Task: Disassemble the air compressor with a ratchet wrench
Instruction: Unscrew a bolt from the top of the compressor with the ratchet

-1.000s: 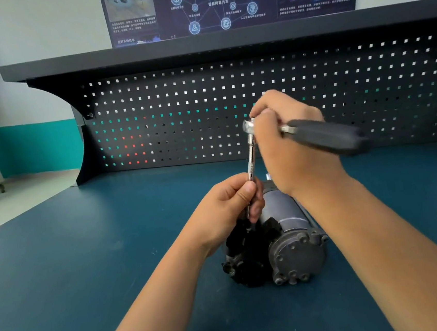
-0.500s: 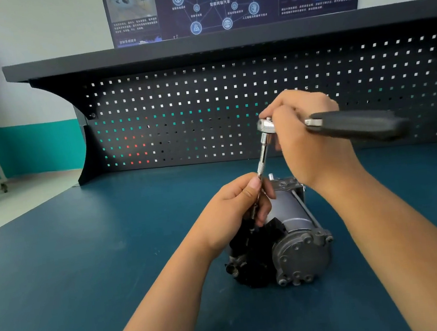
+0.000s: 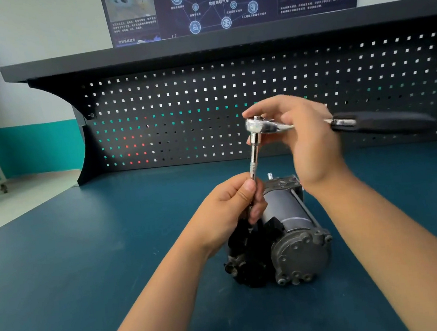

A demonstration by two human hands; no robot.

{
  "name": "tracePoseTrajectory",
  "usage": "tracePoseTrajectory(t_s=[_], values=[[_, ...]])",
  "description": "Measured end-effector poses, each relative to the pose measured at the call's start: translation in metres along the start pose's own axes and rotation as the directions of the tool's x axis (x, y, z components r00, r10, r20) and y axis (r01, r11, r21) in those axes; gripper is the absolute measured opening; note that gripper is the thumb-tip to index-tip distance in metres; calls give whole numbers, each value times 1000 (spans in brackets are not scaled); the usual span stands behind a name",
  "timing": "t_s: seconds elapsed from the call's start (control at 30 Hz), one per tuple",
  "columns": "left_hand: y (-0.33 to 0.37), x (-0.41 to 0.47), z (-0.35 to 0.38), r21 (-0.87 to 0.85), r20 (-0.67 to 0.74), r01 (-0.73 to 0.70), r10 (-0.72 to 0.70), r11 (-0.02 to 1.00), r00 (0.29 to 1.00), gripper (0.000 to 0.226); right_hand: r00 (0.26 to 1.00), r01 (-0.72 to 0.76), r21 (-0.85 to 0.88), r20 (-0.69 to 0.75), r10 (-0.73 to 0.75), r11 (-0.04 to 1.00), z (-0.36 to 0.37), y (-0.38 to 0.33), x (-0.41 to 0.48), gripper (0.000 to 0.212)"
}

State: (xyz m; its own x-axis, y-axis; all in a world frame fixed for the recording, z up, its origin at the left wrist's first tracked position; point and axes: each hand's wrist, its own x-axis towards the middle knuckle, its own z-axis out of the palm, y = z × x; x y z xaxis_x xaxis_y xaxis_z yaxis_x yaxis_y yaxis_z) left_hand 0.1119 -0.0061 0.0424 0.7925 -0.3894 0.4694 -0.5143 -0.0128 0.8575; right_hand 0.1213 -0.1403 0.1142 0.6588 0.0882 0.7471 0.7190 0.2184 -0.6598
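The air compressor [image 3: 292, 241], a grey metal cylinder with a black plastic block on its left side, lies on the blue bench top [image 3: 87, 260]. A chrome ratchet wrench [image 3: 262, 128] with a black handle [image 3: 380, 121] stands over it on a thin extension bar [image 3: 254, 159] that runs down into the compressor's left side. My left hand [image 3: 232, 207] pinches the lower part of that bar. My right hand [image 3: 303, 135] holds the wrench head, fingertips on top and thumb beneath. The bar's tip is hidden behind my left hand.
A black pegboard [image 3: 179, 110] with a shelf on top rises at the back of the bench. A dark poster [image 3: 221, 0] hangs on the wall above. At the far left the bench edge drops to a pale floor [image 3: 13, 197].
The wrench handle has swung further right and the head has tilted into view. My right hand's grip on the head has loosened to the fingertips. The left hand stays on the bar.
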Motion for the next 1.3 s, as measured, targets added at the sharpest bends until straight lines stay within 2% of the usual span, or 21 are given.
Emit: tracePoseTrajectory(t_s=[0.03, 0.1, 0.17, 0.23, 0.3, 0.4, 0.47, 0.57, 0.67, 0.73, 0.8, 0.93, 1.0, 1.07, 1.1, 1.17, 1.23, 1.3], values=[[1, 0, 0, 12, -14, 4, -4, 1000, 1000, 27, 992, 90, -177, -72, -104, 980, 5, -3, -3, 38], [1, 1, 2, 58, -43, 5, -2, 998, 999, 29, 963, 160, -475, -116, -242, 865, 13, -9, -10, 36], [1, 1, 3, 112, -76, 2, 6, 994, 997, 36, 949, 191, -683, -55, -310, 705, 18, -16, -15, 37], [-1, 0, 3, 132, -90, 7, 5, 991, 996, 42, 946, 233, -766, 35, -324, 599, 23, -18, -17, 36], [-1, -1, 2, 123, -93, 8, 3, 992, 996, 40, 949, 251, -739, 60, -310, 625, 29, -19, -18, 34], [-2, -1, 2, 107, -73, -4, 12, 994, 997, 38, 975, 184, -508, -15, -222, 841, 29, -19, -18, 30], [-1, 0, 3, 89, -49, -13, 17, 996, 999, 37, 982, 133, -368, -80, -174, 920, 24, -16, -15, 29], [-1, 2, 2, 60, -15, 7, -6, 998, 1000, 37, 984, 82, -226, -135, -115, 971, 17, -9, -9, 26], [-1, 1, 1, 40, -5, 20, -19, 999, 1000, 35, 991, 111, 38, -78, -107, 993, 12, -1, -6, 28], [-1, 0, 1, 27, 1, 27, -27, 999, 1000, 33, 999, 42, 299, 10, -47, 953, 8, 1, -4, 28], [-1, 0, 1, 17, 8, 26, -26, 1000, 1000, 32, 995, -82, 508, 96, 39, 857, 4, 1, -2, 27], [-1, 1, 2, 47, 24, 9, -10, 999, 1000, 29, 967, -251, 735, 167, 190, 630, 1, 0, 1, 33], [-1, 1, 2, 72, 28, -8, 6, 997, 1000, 28, 955, -283, 771, 174, 240, 570, -1, -3, 2, 35], [0, 1, 1, 85, 19, -29, 27, 996, 999, 29, 952, -299, 759, 199, 231, 579, -1, -4, 1, 35], [1, 0, 1, 81, 16, -37, 36, 996, 999, 30, 957, -288, 732, 203, 206, 618, 2, -5, 2, 34], [2, -1, 2, 56, 18, -43, 42, 997, 999, 28, 983, -180, 621, 134, 124, 762, 7, -5, 1, 28], [3, -1, 3, 62, 5, -29, 28, 998, 1000, 27, 1000, 8, 410, 7, -11, 912, 12, -7, -4, 23], [3, -1, 5, 94, -16, -17, 18, 995, 1000, 30, 992, 115, 23, -50, -114, 993, 10, -5, -16, 26]])
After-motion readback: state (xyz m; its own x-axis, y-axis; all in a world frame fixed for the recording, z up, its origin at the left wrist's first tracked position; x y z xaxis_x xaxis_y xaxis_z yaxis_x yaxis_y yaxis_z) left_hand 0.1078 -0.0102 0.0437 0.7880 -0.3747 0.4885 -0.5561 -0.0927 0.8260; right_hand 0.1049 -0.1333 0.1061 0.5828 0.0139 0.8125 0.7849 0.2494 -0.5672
